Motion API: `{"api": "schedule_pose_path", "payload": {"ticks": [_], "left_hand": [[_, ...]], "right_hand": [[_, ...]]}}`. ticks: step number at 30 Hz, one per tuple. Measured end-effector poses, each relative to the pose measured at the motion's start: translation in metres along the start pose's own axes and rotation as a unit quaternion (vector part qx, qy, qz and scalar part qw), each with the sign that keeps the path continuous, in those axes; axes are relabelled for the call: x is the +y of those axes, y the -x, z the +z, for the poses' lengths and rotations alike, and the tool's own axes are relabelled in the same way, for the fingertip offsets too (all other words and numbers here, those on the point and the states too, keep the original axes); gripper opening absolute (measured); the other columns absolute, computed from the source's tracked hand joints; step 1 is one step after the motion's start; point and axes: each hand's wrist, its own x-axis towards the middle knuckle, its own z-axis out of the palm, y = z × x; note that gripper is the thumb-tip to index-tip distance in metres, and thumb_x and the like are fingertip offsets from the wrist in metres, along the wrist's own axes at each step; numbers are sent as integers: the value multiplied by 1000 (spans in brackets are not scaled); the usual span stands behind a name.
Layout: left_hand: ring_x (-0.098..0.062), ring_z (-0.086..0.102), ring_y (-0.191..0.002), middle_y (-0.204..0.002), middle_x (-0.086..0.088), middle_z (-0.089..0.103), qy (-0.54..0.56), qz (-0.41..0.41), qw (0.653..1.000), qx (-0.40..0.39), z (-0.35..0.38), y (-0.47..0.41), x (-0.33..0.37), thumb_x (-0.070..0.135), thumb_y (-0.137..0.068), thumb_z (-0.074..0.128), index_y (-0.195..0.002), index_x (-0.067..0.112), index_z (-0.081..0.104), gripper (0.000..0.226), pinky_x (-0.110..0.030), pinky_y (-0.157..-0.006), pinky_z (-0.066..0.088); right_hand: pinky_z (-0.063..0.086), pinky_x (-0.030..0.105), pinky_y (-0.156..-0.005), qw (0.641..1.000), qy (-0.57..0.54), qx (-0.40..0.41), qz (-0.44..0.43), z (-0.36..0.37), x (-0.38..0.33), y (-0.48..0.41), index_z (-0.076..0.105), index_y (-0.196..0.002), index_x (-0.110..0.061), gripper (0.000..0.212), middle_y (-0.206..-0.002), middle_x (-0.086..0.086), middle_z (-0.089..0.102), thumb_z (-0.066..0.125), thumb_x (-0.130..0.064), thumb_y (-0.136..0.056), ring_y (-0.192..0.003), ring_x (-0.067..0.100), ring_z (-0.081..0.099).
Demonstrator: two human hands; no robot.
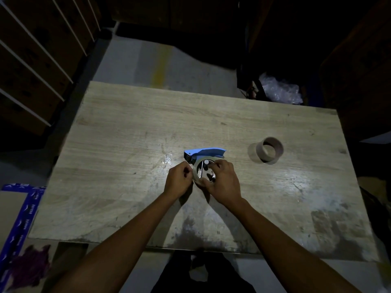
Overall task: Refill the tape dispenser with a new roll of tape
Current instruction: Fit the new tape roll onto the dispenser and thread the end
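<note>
The roll of tape sits near the middle of the table, seated on the blue tape dispenser, whose blue body shows just beyond the roll on its far side. The roll stands on edge, its open centre facing the camera, with dark parts of the dispenser visible inside the ring.

The right hand grips the roll from the right and near side, fingers curled over its rim and thumb at its lower edge. The left hand is closed narrow, fingertips pinched together at the roll's left edge; whether they hold a loose end of tape cannot be told in the dim light.

Well apart to the right, an empty brown cardboard core stands on the table. Beyond the far right corner lies crumpled clear plastic wrap. Off the near left edge are a blue-printed box and a purple cloth.
</note>
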Motion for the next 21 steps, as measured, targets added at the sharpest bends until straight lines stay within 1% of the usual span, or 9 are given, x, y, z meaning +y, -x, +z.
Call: {"api": "schedule_pose_path", "payload": {"ticks": [1, 3, 5, 6, 8, 11, 15, 18, 21], "left_hand": [[-14, 65, -69, -75, 0, 69, -3, 0, 1000, 0, 0, 0, 0, 10, -86, 65, -83, 14, 64, 5, -38, -68, 56], [-14, 65, -70, -77, -1, 69, -8, -1, 1000, -2, 0, -1, 2, 10, -86, 64, -84, 14, 65, 4, -37, -68, 56], [-15, 65, -70, -77, -2, 69, -11, -3, 1000, -2, 0, -2, 2, 9, -86, 64, -84, 13, 65, 5, -37, -68, 56], [-15, 65, -70, -76, -1, 69, -13, -3, 1000, -2, 0, -2, 2, 9, -86, 64, -84, 13, 65, 5, -37, -68, 56], [-15, 65, -69, -75, 0, 68, -14, -4, 1000, -1, 0, -3, 3, 10, -85, 63, -83, 14, 64, 5, -36, -67, 56], [-17, 65, -68, -75, 0, 68, -10, -10, 1000, 1, 2, -4, 4, 9, -85, 63, -82, 15, 62, 7, -34, -66, 54], [-17, 64, -69, -76, -1, 68, -4, -15, 1000, 6, 3, -4, 5, 10, -87, 64, -84, 13, 63, 5, -33, -66, 52], [-19, 63, -70, -77, -3, 68, 1, -22, 1000, 10, 4, -3, 7, 7, -87, 62, -83, 12, 63, 6, -32, -65, 50], [-18, 62, -69, -76, -3, 67, 5, -28, 1000, 13, 5, -1, 8, 5, -86, 60, -82, 12, 62, 8, -27, -63, 46]], "right_hand": [[45, 33, -88, 1000, -12, 0, 8, -1, 1, -1, 62, -125, -23, 56, -130, 6, 53, 71, -46, -75, -121, 26, 46], [46, 38, -92, 1000, -16, -1, 19, 0, 2, -4, 54, -131, -23, 67, -141, 10, 44, 70, -53, -73, -129, 29, 41], [44, 44, -97, 1000, 7, 0, 7, 3, 5, -8, 47, -138, -20, 78, -150, 15, 36, 65, -61, -74, -135, 33, 34], [42, 45, -99, 1000, 21, -1, -6, 5, 7, -12, 44, -141, -20, 79, -153, 16, 32, 62, -62, -76, -137, 34, 32], [40, 49, -102, 998, 48, 1, -32, 6, 9, -21, 42, -142, -18, 72, -156, 16, 30, 60, -52, -81, -140, 37, 30], [42, 52, -105, 996, 83, -32, -17, 3, 12, -40, 35, -147, -15, 71, -156, 13, 30, 61, -32, -83, -142, 36, 26], [47, 47, -99, 991, 106, -86, -7, 2, 15, -60, 33, -148, -18, 70, -151, 9, 37, 61, -22, -85, -137, 31, 31], [49, 43, -90, 990, 104, -89, 17, 3, 12, -64, 36, -146, -18, 64, -141, 12, 44, 58, -25, -87, -127, 33, 37], [47, 41, -83, 992, 82, -82, 49, 5, 12, -58, 37, -146, -18, 62, -136, 15, 47, 57, -27, -88, -123, 36, 39]]}}
